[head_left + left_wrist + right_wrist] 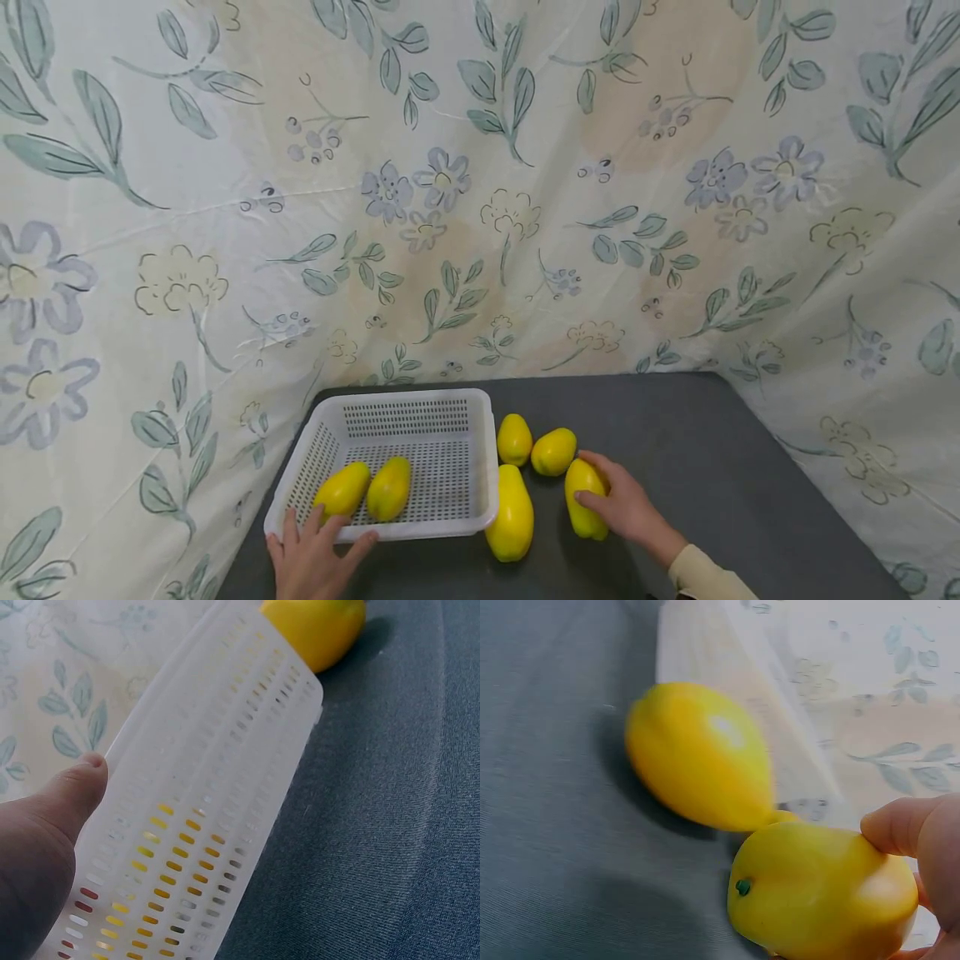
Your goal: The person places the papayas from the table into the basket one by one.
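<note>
A: Biggest first?
B: Dark grey felt-like tabletop (712, 467), lower half of the head frame, floral cloth backdrop (480, 192) behind it. Then the white perforated plastic basket (405, 417), lower left of centre.
A: Contents?
B: Two yellow mango-shaped fruits (366, 490) side by side at its front edge, long axes tilted up-right. Rest of the basket floor is bare mesh.
A: Outside it?
B: A long yellow fruit (512, 517) just beside the basket's right wall, upright in frame. Two smaller yellow fruits (534, 446) above it, touching each other.
A: The held one?
B: Yellow fruit with a green stem dot (584, 498), lower centre-right, on the table. Long axis runs roughly top to bottom of the frame, slightly tilted; in the right wrist view the stem dot faces left.
A: Hands?
B: Right hand (626, 507) curls fingers and thumb round that fruit. Left hand (315, 558), fingers spread and straight, presses the basket's front rim; thumb lies along the wall in the left wrist view.
</note>
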A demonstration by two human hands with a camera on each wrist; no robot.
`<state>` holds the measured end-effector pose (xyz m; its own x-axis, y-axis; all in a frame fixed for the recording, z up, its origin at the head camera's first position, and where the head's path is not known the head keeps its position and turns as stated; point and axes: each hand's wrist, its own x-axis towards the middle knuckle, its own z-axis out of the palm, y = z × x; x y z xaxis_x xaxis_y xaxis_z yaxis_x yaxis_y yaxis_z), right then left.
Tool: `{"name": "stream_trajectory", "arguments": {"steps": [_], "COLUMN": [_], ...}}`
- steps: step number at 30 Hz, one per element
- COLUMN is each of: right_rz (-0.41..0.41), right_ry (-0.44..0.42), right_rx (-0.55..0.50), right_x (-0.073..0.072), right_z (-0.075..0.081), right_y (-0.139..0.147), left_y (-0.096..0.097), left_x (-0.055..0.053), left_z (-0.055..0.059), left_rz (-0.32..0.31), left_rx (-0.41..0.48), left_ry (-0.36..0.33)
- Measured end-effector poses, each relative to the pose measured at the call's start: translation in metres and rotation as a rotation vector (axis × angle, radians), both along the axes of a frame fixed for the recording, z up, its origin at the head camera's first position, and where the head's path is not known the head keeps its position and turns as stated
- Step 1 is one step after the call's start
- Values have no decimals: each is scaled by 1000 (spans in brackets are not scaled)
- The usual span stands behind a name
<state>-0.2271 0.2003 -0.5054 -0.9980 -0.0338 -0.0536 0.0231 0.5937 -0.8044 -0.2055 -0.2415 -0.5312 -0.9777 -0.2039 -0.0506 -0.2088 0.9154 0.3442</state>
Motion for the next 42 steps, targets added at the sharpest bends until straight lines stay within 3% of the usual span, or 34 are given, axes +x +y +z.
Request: {"name": "stream_trajectory", "arguments": {"steps": [4, 8, 29, 36, 42], "right_rz": [5, 17, 36, 53, 80], "right_ry": [15, 26, 49, 126, 157], "right_rx": [-21, -32, -21, 3, -14], "right_x": [-2, -1, -4, -6, -13], "right_z": [20, 30, 35, 36, 43], "right_y": [7, 11, 8, -12, -50], "left_y": [0, 0, -3, -3, -1], "left_x": [0, 0, 0, -1, -1], "left_z": [-1, 0, 0, -2, -2], "left_rz": [1, -3, -14, -4, -8], "left_rx": [-4, -4, 22, 4, -1], "left_ry": [9, 7, -15, -12, 3]}}
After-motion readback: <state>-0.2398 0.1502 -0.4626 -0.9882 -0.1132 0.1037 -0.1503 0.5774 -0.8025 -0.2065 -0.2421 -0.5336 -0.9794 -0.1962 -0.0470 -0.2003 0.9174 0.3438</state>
